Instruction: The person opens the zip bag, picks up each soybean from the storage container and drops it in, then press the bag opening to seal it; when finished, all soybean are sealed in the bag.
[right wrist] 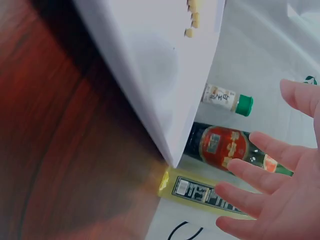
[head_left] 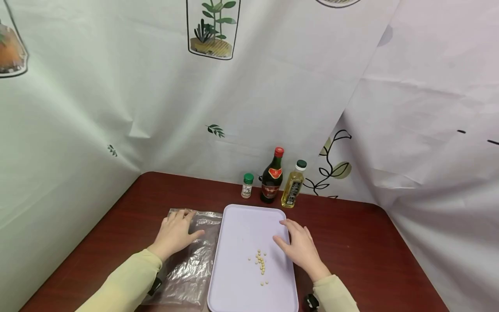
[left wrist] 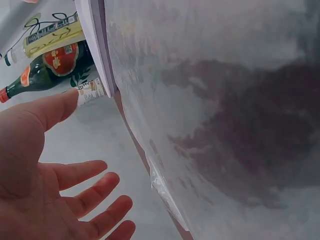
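Note:
My left hand hovers over a clear zip plastic bag lying flat on the table, fingers spread and holding nothing. In the left wrist view its fingers stand apart from the bag. To the right of the bag lies a pale lilac tray. Several small round yellow beans or pellets are scattered around the tray's middle and lower part. My right hand is over the tray's right edge with spread fingers and nothing in them; whether it touches the rim I cannot tell.
Behind the tray stand a small green-capped seasoning jar, a dark green bottle with a red cap, and a bottle of yellow oil. The dark red wooden table meets a white printed cloth at the back.

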A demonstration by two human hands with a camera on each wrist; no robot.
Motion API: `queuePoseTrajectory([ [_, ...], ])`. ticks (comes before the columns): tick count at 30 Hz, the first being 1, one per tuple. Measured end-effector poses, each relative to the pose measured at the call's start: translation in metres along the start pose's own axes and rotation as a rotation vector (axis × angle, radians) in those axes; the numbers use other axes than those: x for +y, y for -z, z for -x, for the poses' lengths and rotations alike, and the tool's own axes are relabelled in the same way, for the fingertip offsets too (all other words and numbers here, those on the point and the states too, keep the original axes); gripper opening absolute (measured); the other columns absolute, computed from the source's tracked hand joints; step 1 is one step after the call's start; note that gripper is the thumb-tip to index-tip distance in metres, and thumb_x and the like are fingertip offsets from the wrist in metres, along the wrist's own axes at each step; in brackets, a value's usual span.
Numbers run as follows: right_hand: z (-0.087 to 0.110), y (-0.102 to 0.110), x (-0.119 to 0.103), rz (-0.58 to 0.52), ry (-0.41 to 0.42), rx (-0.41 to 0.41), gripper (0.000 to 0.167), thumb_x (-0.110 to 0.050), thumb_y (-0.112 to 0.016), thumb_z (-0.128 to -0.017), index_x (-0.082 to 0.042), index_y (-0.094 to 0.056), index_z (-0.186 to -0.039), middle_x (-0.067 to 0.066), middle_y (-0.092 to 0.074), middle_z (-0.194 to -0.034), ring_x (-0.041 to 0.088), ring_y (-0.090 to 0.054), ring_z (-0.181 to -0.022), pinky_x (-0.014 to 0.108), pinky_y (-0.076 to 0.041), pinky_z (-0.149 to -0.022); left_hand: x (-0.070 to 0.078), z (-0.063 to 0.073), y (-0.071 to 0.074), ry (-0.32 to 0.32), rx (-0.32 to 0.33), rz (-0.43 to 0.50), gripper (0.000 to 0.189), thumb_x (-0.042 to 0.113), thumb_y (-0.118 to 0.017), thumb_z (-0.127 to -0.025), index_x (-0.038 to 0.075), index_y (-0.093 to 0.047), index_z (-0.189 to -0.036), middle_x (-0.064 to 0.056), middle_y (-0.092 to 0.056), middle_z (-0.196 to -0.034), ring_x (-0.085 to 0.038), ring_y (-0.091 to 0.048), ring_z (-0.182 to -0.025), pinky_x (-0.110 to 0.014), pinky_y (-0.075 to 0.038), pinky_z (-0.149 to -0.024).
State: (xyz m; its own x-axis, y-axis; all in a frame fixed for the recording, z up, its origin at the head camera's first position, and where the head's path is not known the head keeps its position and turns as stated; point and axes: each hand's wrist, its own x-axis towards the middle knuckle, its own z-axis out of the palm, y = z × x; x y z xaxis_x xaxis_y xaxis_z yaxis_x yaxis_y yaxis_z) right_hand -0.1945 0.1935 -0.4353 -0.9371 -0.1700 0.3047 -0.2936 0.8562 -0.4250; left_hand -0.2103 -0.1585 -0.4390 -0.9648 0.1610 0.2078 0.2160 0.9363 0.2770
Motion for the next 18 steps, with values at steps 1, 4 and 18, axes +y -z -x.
queuePoseTrajectory([
  [1,-0.001,-0.001,-0.001,-0.006,0.007,0.011,0.047,-0.034,-0.070,-0.083,-0.008,-0.061,-0.122,0.016,-0.057,-0.128,0.034,-0.052,-0.121,0.059,-0.030,-0.102,-0.001,-0.001,0.000,0.001,-0.003,-0.002,0.070,0.045,-0.069,-0.081,0.002,-0.051,-0.133,-0.028,-0.050,-0.128,-0.048,-0.044,-0.119,-0.062,-0.033,-0.095],
  [4,-0.005,-0.004,-0.005,-0.037,0.005,0.028,0.042,-0.029,-0.070,-0.084,-0.008,-0.062,-0.119,0.015,-0.060,-0.123,0.034,-0.055,-0.116,0.053,-0.039,-0.097,-0.001,-0.002,0.000,0.004,-0.009,-0.003,0.068,0.044,-0.069,-0.081,0.002,-0.052,-0.132,-0.027,-0.052,-0.127,-0.047,-0.045,-0.117,-0.062,-0.034,-0.093],
  [18,-0.021,-0.018,-0.025,-0.174,-0.008,0.008,0.019,-0.017,-0.069,-0.084,-0.008,-0.068,-0.101,0.006,-0.068,-0.087,0.022,-0.065,-0.080,0.036,-0.051,-0.071,-0.003,-0.006,0.001,0.029,-0.074,0.011,0.064,0.037,-0.068,-0.084,0.000,-0.050,-0.133,-0.030,-0.051,-0.129,-0.048,-0.046,-0.119,-0.063,-0.034,-0.093],
])
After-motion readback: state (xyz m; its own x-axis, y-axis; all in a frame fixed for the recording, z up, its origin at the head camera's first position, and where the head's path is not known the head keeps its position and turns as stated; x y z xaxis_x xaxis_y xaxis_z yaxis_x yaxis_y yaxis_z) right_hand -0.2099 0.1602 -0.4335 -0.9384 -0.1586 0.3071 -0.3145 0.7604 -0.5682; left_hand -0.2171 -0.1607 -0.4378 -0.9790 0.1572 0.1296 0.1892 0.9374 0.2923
